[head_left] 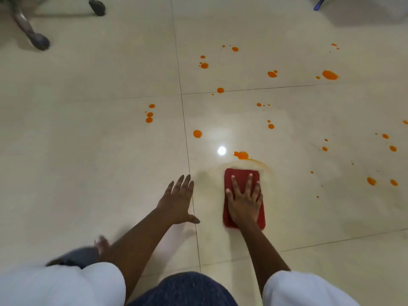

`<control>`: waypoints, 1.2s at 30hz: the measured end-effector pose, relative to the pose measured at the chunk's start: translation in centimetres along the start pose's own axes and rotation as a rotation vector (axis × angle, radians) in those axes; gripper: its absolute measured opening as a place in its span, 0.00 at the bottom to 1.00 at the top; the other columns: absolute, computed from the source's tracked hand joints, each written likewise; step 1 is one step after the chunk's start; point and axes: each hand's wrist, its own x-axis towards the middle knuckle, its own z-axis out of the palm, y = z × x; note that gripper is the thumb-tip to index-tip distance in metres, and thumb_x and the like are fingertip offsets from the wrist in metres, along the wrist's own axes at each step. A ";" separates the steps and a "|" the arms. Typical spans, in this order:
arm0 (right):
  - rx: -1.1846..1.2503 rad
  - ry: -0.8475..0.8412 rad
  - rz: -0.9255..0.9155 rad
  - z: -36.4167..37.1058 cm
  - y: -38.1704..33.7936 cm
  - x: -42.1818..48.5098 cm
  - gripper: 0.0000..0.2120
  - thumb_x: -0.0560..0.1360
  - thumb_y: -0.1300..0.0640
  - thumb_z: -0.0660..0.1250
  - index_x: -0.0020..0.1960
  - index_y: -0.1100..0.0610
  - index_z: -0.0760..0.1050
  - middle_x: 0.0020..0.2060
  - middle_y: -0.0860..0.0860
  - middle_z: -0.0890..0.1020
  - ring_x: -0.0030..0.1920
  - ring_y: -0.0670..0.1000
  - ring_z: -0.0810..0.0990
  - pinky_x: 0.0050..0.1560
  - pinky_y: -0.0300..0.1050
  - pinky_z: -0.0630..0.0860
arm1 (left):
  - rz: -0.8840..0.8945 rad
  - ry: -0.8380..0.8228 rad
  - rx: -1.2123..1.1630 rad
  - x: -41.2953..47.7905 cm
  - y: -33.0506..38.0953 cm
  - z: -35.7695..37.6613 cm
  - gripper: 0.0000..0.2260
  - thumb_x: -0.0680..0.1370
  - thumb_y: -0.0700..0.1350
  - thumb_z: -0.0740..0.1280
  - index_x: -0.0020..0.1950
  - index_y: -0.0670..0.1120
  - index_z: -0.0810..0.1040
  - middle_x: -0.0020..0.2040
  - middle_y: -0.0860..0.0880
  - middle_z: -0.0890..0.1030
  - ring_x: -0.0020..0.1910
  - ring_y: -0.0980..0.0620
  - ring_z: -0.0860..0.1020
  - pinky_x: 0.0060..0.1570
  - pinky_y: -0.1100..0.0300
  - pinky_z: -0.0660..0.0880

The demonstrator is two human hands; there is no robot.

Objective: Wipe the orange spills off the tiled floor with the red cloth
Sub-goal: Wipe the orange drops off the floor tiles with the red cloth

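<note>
Cloth [241,175] looks soft and limp, likely to bunch, so I press its middle flat with right hand [244,204], fingers [249,183] spread; left hand [176,199] straight-fingered, holding nothing

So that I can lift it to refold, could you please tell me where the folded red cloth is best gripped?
Probably the far short edge of the folded red cloth, pinched from above: it lies flat on the cream tiled floor, and the right hand presses flat on its near half, leaving that end bare.
</note>
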 end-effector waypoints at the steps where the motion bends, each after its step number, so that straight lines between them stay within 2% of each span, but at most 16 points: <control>1: 0.001 -0.009 -0.005 0.2 -0.3 -0.4 0.27 0.80 0.40 0.45 0.74 0.41 0.37 0.76 0.54 0.38 0.75 0.61 0.35 0.72 0.60 0.37 | 0.012 0.005 -0.026 0.7 -0.2 -0.6 0.51 0.72 0.68 0.63 0.76 0.41 0.37 0.77 0.43 0.35 0.76 0.45 0.35 0.74 0.48 0.38; 4: -0.061 -0.049 -0.090 0.8 -0.7 0.3 0.28 0.80 0.39 0.43 0.72 0.43 0.31 0.76 0.52 0.37 0.73 0.60 0.31 0.71 0.59 0.33 | 0.048 0.002 -0.070 2.9 -0.4 -1.6 0.50 0.72 0.66 0.65 0.76 0.42 0.37 0.77 0.44 0.35 0.76 0.46 0.36 0.74 0.49 0.39; 7: -0.118 -0.064 -0.173 -0.5 -0.1 3.5 0.26 0.79 0.39 0.44 0.74 0.39 0.38 0.77 0.51 0.39 0.73 0.61 0.31 0.72 0.58 0.35 | 0.092 -0.024 -0.078 4.8 -0.2 -1.4 0.51 0.71 0.64 0.67 0.76 0.42 0.37 0.77 0.44 0.34 0.76 0.45 0.36 0.74 0.48 0.38; 10: -0.102 -0.028 -0.101 -1.0 0.3 5.6 0.26 0.79 0.38 0.43 0.73 0.37 0.38 0.76 0.51 0.40 0.73 0.60 0.31 0.72 0.59 0.38 | 0.134 -0.013 -0.044 6.5 -0.4 -1.3 0.51 0.71 0.64 0.67 0.76 0.43 0.36 0.77 0.44 0.33 0.76 0.44 0.35 0.73 0.47 0.38; 14: -0.081 -0.032 -0.063 -1.0 -0.2 5.2 0.28 0.74 0.35 0.33 0.73 0.37 0.36 0.74 0.48 0.36 0.72 0.56 0.28 0.72 0.58 0.37 | 0.138 0.018 -0.021 8.1 -1.7 -1.5 0.52 0.70 0.65 0.67 0.76 0.44 0.35 0.76 0.43 0.31 0.75 0.44 0.33 0.72 0.46 0.35; 18: -0.087 -0.047 -0.030 -0.9 -0.6 5.5 0.26 0.75 0.35 0.35 0.72 0.36 0.35 0.74 0.48 0.37 0.73 0.56 0.30 0.71 0.59 0.35 | 0.192 0.061 0.029 10.0 -3.1 -2.3 0.56 0.67 0.67 0.68 0.76 0.45 0.34 0.74 0.44 0.28 0.75 0.43 0.32 0.71 0.46 0.34; 22: -0.131 0.019 -0.047 -2.1 -0.2 10.9 0.25 0.79 0.38 0.43 0.73 0.37 0.40 0.76 0.49 0.43 0.75 0.58 0.37 0.72 0.60 0.37 | 0.282 0.081 0.015 12.8 -2.8 -2.3 0.58 0.64 0.70 0.68 0.76 0.45 0.33 0.73 0.46 0.27 0.73 0.45 0.29 0.72 0.47 0.33; 25: -0.050 0.071 0.199 -3.0 2.0 12.7 0.24 0.79 0.41 0.46 0.74 0.38 0.45 0.77 0.51 0.49 0.76 0.58 0.42 0.73 0.62 0.43 | 0.334 0.101 0.009 13.9 -3.1 -1.6 0.60 0.62 0.73 0.65 0.75 0.45 0.32 0.73 0.47 0.26 0.72 0.46 0.26 0.71 0.51 0.30; 27: 0.008 0.187 0.303 -2.4 0.5 10.1 0.25 0.78 0.42 0.47 0.74 0.42 0.52 0.76 0.55 0.55 0.75 0.62 0.50 0.71 0.65 0.51 | 0.346 0.121 -0.017 14.2 -3.5 -1.2 0.60 0.61 0.74 0.64 0.72 0.46 0.27 0.71 0.48 0.23 0.71 0.47 0.25 0.70 0.54 0.28; 29: 0.048 0.163 0.163 -1.0 -3.7 7.8 0.26 0.76 0.43 0.50 0.73 0.45 0.59 0.73 0.57 0.62 0.73 0.65 0.58 0.68 0.67 0.58 | 0.326 0.136 -0.050 14.2 -4.0 -0.9 0.60 0.60 0.76 0.62 0.70 0.48 0.25 0.71 0.48 0.23 0.71 0.47 0.25 0.71 0.55 0.29; 30: 0.014 0.153 0.040 -0.6 -5.4 8.3 0.26 0.76 0.44 0.50 0.74 0.45 0.58 0.73 0.56 0.62 0.73 0.65 0.58 0.68 0.66 0.57 | 0.320 0.145 -0.062 14.2 -4.1 -0.9 0.60 0.59 0.77 0.61 0.70 0.48 0.25 0.71 0.48 0.24 0.72 0.47 0.25 0.71 0.54 0.29; 32: -0.066 0.134 -0.176 -1.3 -6.6 12.8 0.25 0.79 0.43 0.48 0.75 0.42 0.52 0.76 0.53 0.56 0.75 0.61 0.51 0.71 0.62 0.50 | 0.317 0.148 -0.052 14.1 -4.0 -1.0 0.60 0.58 0.78 0.59 0.72 0.46 0.29 0.73 0.47 0.27 0.73 0.47 0.27 0.72 0.53 0.30; 34: -0.089 0.110 -0.136 -3.3 -5.4 17.2 0.24 0.80 0.44 0.47 0.75 0.40 0.48 0.77 0.50 0.50 0.76 0.58 0.44 0.73 0.59 0.45 | 0.310 0.178 -0.012 13.9 -4.3 -1.2 0.60 0.59 0.79 0.56 0.76 0.43 0.37 0.76 0.44 0.33 0.75 0.44 0.34 0.74 0.50 0.36; 35: -0.074 0.119 -0.033 -3.9 -3.9 18.2 0.24 0.80 0.44 0.47 0.75 0.40 0.47 0.77 0.50 0.49 0.76 0.57 0.43 0.73 0.59 0.45 | 0.308 0.196 -0.006 13.8 -4.4 -1.3 0.59 0.60 0.79 0.56 0.76 0.42 0.38 0.76 0.43 0.36 0.76 0.43 0.36 0.75 0.50 0.38; 36: -0.030 0.149 0.058 -3.6 -3.1 17.9 0.25 0.80 0.45 0.48 0.75 0.41 0.47 0.77 0.50 0.49 0.76 0.57 0.43 0.73 0.59 0.46 | 0.293 0.201 -0.020 13.5 -5.0 -1.4 0.58 0.61 0.78 0.57 0.75 0.43 0.36 0.76 0.44 0.34 0.75 0.44 0.35 0.74 0.52 0.35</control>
